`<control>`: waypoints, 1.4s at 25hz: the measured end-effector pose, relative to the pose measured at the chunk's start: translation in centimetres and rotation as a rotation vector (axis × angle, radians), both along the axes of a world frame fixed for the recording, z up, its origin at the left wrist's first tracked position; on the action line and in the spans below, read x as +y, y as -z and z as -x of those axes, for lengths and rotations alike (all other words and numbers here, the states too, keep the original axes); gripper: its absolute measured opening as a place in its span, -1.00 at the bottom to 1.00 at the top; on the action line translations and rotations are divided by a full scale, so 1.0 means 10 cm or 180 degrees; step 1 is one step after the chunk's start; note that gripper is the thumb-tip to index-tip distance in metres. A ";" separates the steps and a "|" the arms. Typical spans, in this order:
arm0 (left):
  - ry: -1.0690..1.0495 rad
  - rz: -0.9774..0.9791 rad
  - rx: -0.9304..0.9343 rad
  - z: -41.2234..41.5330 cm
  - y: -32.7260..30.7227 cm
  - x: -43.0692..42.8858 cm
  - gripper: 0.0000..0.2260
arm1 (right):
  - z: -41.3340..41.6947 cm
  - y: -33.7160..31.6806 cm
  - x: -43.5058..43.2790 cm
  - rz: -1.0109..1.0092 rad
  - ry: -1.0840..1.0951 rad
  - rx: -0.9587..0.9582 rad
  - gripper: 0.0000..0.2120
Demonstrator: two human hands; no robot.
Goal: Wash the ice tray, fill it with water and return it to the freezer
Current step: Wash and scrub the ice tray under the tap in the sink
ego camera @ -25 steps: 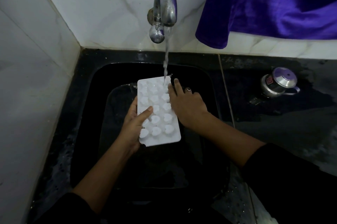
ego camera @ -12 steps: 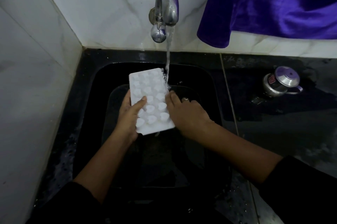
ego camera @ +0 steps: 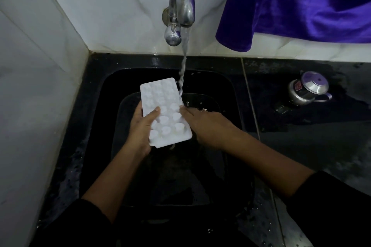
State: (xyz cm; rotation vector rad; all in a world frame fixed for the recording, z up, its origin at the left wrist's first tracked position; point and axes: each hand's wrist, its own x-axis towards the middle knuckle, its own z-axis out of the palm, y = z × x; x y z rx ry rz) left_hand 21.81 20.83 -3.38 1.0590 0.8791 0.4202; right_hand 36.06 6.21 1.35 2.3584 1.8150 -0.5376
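Observation:
A white ice tray [ego camera: 160, 104] is held over the black sink [ego camera: 112, 90], its bumpy underside facing up and its far end raised. My left hand [ego camera: 142, 130] grips its left edge, thumb lying across the bumps. My right hand [ego camera: 208, 126] holds the tray's right edge, fingers reaching under it. Water runs from the metal tap [ego camera: 181, 5] and strikes the tray's right rim just above my right fingers.
A steel lidded pot [ego camera: 308, 89] stands on the wet dark counter [ego camera: 301, 136] to the right. A purple cloth [ego camera: 297, 1] hangs over the white tiled wall behind. White tiles close off the left side.
The tray has shifted left and tilted, so the stream now hits its right rim instead of its far end. My right hand slid down the right edge.

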 end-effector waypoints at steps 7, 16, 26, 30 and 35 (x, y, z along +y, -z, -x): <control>0.0620 -0.0023 -0.0112 -0.04 -0.19 -0.20 -0.53 | 0.03 0.19 0.20 -0.1624 0.3287 0.3429 -0.58; 0.2214 -0.2329 0.1225 0.08 -0.20 -0.36 -0.21 | -0.28 0.43 0.28 -0.1808 0.4649 0.3676 -0.58; 0.2432 -0.2889 0.1413 0.10 -0.32 -0.35 -0.20 | -0.34 0.36 0.23 -0.2312 0.4759 0.3105 -0.56; 0.2068 -0.2216 0.1012 0.04 -0.27 -0.31 -0.45 | -0.24 0.39 0.21 -0.2357 0.4744 0.3348 -0.58; 0.1245 -0.0912 0.0169 -0.20 -0.18 -0.25 -0.64 | -0.15 0.38 0.15 -0.2382 0.4536 0.3452 -0.60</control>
